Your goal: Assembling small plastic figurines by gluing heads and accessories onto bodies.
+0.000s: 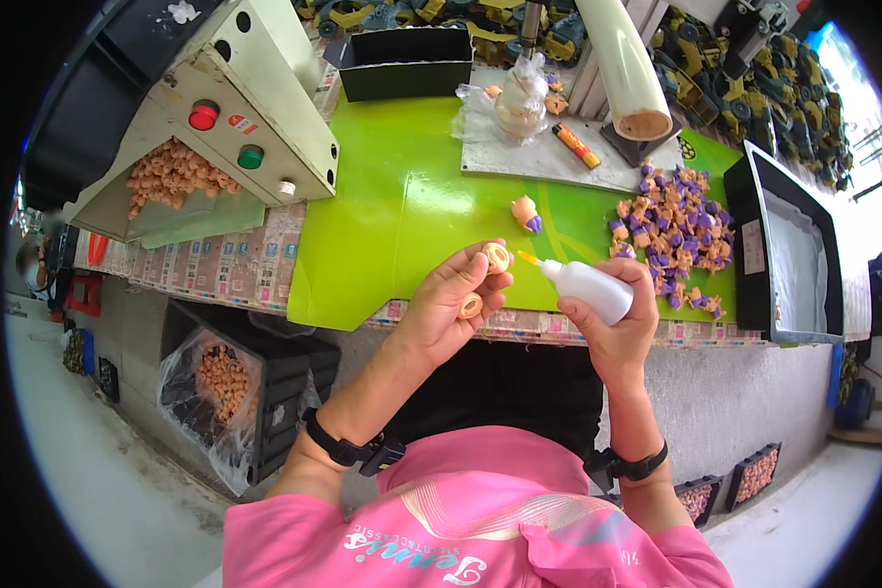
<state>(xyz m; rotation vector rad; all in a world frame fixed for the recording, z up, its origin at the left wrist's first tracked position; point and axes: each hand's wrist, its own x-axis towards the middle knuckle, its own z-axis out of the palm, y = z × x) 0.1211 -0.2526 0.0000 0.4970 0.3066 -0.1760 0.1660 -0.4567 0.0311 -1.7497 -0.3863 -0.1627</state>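
Note:
My left hand point(448, 302) is closed on two small peach-coloured hollow plastic parts. One, an open-rimmed doll head half point(497, 258), is pinched between thumb and fingertips; the other ring-like part point(470, 306) rests lower, by the curled fingers. In my right hand point(619, 318) is a white squeeze bottle point(590, 290), tilted, its yellow nozzle tip point(529, 258) pointing left, a little apart from the pinched part. Just beyond the hands, a peach and purple toy figure point(526, 214) lies on the green work mat point(382, 235).
A heap of peach and purple figures point(671, 230) lies right, beside a black tray point(789, 245). At left stands a machine housing point(265, 147) with red and green buttons and a pile of peach parts point(176, 176). Behind are a black box point(407, 67), a glue-stick-like tube point(575, 145) and a metal press base point(519, 171).

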